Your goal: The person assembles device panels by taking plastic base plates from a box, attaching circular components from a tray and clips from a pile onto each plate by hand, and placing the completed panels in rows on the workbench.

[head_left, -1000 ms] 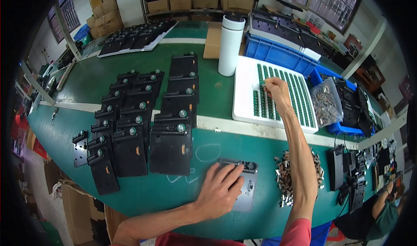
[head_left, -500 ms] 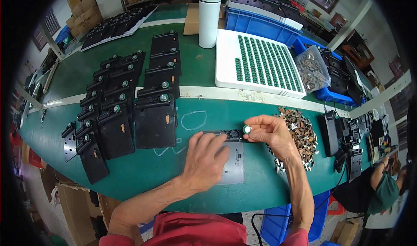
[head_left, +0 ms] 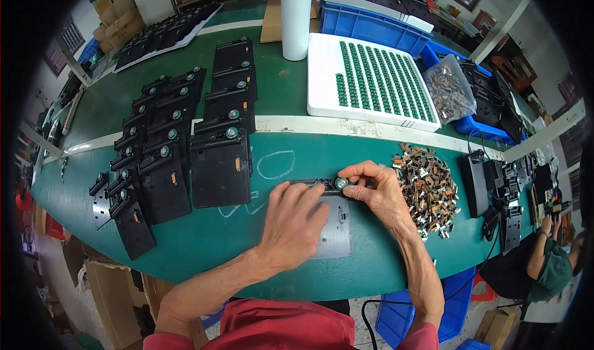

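A flat dark panel [head_left: 336, 234] with a moulded bar along its far edge lies before me, its face pale with glare. My left hand [head_left: 292, 223] rests on its left part, fingers curled over the bar and hiding some of it. At the bar's right end, my right hand [head_left: 375, 191] pinches a small round green-and-silver component [head_left: 341, 183] between thumb and fingers. That component sits at the spot where the panel's round socket is; whether it is fully seated I cannot tell.
Finished-looking black panels [head_left: 218, 170] stand in overlapping rows at left. Right of my right hand is a heap of small brown-and-silver parts [head_left: 427, 189]. Farther back are a white foam tray [head_left: 323, 72] of green components, a white bottle [head_left: 296, 22] and a plastic bag [head_left: 447, 93].
My right hand has moved left with the round component, from beside the panel onto the bar's right end. The left hand stays on the panel.
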Tool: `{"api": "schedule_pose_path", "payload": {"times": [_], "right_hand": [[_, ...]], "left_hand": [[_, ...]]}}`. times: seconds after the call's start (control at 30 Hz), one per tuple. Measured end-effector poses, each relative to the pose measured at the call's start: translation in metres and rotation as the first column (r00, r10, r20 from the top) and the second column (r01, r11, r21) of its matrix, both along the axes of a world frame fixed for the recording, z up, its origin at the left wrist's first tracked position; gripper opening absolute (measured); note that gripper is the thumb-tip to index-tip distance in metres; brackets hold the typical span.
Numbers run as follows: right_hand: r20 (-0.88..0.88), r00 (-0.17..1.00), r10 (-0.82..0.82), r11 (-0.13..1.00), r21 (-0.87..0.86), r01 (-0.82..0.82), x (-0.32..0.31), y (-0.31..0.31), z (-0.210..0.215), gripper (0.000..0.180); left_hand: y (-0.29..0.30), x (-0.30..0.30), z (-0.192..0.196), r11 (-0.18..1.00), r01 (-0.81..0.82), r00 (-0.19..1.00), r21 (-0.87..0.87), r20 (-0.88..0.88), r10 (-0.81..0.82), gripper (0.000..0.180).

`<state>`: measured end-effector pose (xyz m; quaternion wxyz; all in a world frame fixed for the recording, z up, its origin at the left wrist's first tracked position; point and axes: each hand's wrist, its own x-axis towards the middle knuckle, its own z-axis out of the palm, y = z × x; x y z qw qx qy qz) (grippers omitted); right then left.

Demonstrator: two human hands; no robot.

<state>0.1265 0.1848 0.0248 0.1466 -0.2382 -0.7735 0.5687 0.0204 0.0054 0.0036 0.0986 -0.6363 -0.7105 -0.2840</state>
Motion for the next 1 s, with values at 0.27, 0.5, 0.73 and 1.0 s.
{"api": "schedule_pose_path", "payload": {"times": [0.27,0.5,0.73,1.0], "right_hand": [[0.046,0.994,-0.097,0.993,-0.065,0.100,-0.001,-0.009,-0.007,0.028],[-0.015,1.000,-0.008,0.998,0.062,0.009,0.002,-0.008,0.002,0.022],[-0.016,0.999,0.037,0.943,0.332,-0.030,0.001,-0.009,-0.006,0.026],[-0.008,1.000,0.011,0.960,0.281,-0.008,0.000,-0.014,-0.002,0.027]], "left_hand": [[0.000,0.000,-0.001,1.000,-0.003,1.000,-0.012,0.004,0.003,0.035],[-0.001,0.001,0.000,1.000,-0.006,1.000,-0.022,-0.001,0.006,0.035],[0.000,0.001,-0.001,0.999,-0.007,1.000,-0.036,-0.011,0.006,0.035],[0.000,0.002,-0.001,0.999,-0.012,1.000,-0.044,-0.011,0.011,0.035]]}}
